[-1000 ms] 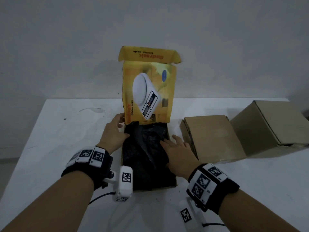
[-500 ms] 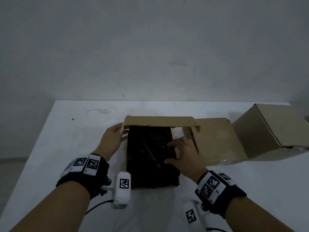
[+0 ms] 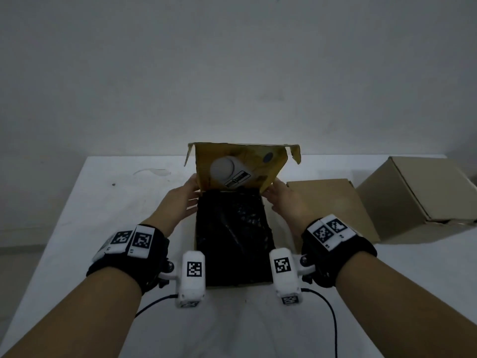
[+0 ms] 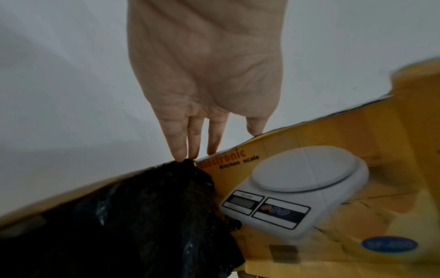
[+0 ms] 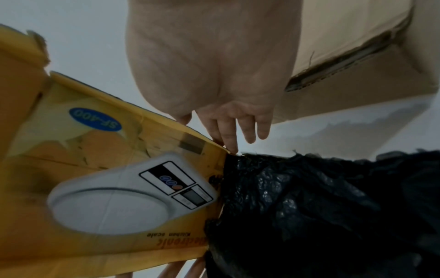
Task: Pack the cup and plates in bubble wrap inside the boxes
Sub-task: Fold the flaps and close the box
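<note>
A yellow kitchen-scale box (image 3: 240,283) lies open on the white table, filled with crumpled black wrap (image 3: 232,236). What is inside the wrap is hidden. Its lid (image 3: 240,169) stands raised at the far end, printed face toward me. My left hand (image 3: 180,202) is at the lid's left edge, its straight fingers (image 4: 181,143) touching the corner where the wrap (image 4: 142,216) meets the lid (image 4: 357,169). On the other side, my right hand (image 3: 284,202) has its fingers (image 5: 226,135) against the lid's right edge (image 5: 209,139). No cup or plate shows.
Two plain brown cardboard boxes lie to the right: a flat one (image 3: 327,202) beside the yellow box and a taller one (image 3: 418,192) near the table's right edge. A grey wall stands behind the white table (image 3: 103,228).
Half a second ago the lid showed only as a brown strip at the far end; now it stands raised. My right hand left the black wrap and went to the lid's right edge.
</note>
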